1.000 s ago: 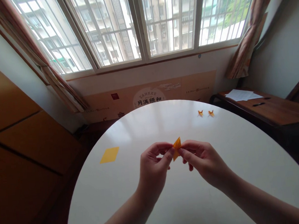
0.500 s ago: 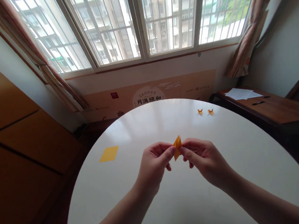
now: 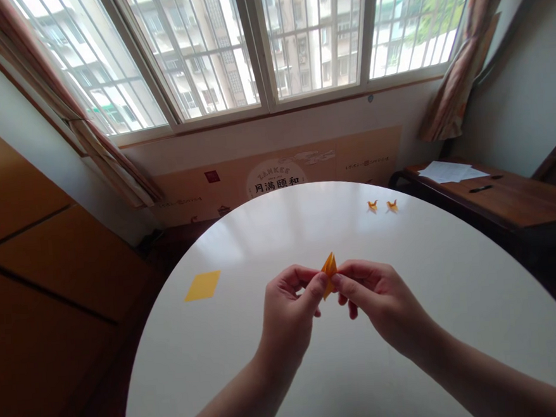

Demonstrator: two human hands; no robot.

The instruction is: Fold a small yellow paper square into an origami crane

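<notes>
You are pinching the folded paper (image 3: 329, 266) with the fingers of your left hand (image 3: 286, 309) and right hand (image 3: 386, 297), holding it over the table (image 3: 390, 388). A yellow sheet (image 3: 202, 286) is lying leftward; two birds (image 3: 372, 206) are sitting farther right.

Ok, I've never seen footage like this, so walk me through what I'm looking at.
There is no machine here, only a person's bare left hand and right hand. The view comes from one camera worn on that person's head, looking forward and down. The fingers of both hands pinch a small folded orange-yellow piece, probably paper, over a white table. On that table, a flat yellow sheet lies to the left, and two small folded figures sit near the far edge, to the right.
</notes>
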